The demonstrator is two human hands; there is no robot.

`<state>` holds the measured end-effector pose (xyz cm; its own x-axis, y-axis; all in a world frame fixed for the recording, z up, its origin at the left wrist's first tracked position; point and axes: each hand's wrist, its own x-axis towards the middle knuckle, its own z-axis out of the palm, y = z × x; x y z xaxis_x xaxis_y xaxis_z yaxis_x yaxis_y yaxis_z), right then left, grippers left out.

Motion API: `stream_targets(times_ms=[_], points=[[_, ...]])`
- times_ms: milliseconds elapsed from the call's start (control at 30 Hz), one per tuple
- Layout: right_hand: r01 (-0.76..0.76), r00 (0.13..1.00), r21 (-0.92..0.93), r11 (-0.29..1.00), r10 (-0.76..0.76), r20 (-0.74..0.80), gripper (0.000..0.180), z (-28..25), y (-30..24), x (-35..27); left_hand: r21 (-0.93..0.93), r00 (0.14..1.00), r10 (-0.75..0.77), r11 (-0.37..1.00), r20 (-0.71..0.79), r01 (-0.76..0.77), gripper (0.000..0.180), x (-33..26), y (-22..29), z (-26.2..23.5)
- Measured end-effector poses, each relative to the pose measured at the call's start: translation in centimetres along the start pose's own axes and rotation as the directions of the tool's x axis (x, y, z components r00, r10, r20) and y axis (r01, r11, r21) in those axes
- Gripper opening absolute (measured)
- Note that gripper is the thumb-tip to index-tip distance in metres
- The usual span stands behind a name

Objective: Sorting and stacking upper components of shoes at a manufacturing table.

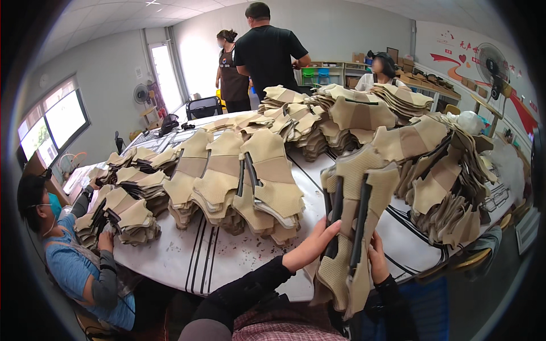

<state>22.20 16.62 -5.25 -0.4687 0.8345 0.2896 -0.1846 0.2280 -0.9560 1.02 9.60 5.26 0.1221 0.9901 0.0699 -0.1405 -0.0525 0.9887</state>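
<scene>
Upright in front of me is a bundle of beige padded fabric panels [334, 267] with black strips along the edges, held between my two hands. My left hand [313, 244] grips its left side, fingers pointing up along a black strip. On the other side, my right hand [377, 258] closes around the right edge, its fingers partly hidden by the fabric. The bundle's lower end hangs over the table's near edge. Just left of it lies a stack of similar panels [270, 187], beige with a tan middle band.
More panel piles [358, 113] cover the far side of the white table [250, 258], and a tall heap [446, 187] stands at right. At the left edge, a person in blue [74, 250] handles panels. Several people stand or sit beyond the table. A fan [492, 65] stands at far right.
</scene>
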Motion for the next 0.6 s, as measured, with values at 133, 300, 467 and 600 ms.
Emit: stream_targets(times_ms=[133, 300, 467, 600], points=[[-0.069, 0.998, 0.085, 0.994, 0.069, 0.003, 0.058, 1.4, 0.1, 1.4, 0.321, 0.969, 0.224, 0.93, -0.104, -0.18, 0.078, -0.9, 3.0, 0.1], [0.085, 0.966, -0.602, 0.794, 0.081, 0.244, 0.052, 1.2, -0.9, 2.2, 0.694, 0.988, 0.136, 0.718, -0.071, -0.049, 0.084, -0.4, -0.2, -2.4], [-0.023, 0.997, -0.383, 0.923, 0.049, 0.06, 0.051, 2.4, 0.5, 1.4, 0.358, 0.972, 0.186, 0.926, -0.142, -0.124, 0.071, 1.6, -4.5, -6.8], [0.077, 0.989, -0.294, 0.953, -0.036, 0.145, 0.055, 1.8, 1.6, 3.9, 0.343, 0.941, 0.272, 0.92, -0.204, -0.191, 0.064, 2.2, -6.6, -6.4]])
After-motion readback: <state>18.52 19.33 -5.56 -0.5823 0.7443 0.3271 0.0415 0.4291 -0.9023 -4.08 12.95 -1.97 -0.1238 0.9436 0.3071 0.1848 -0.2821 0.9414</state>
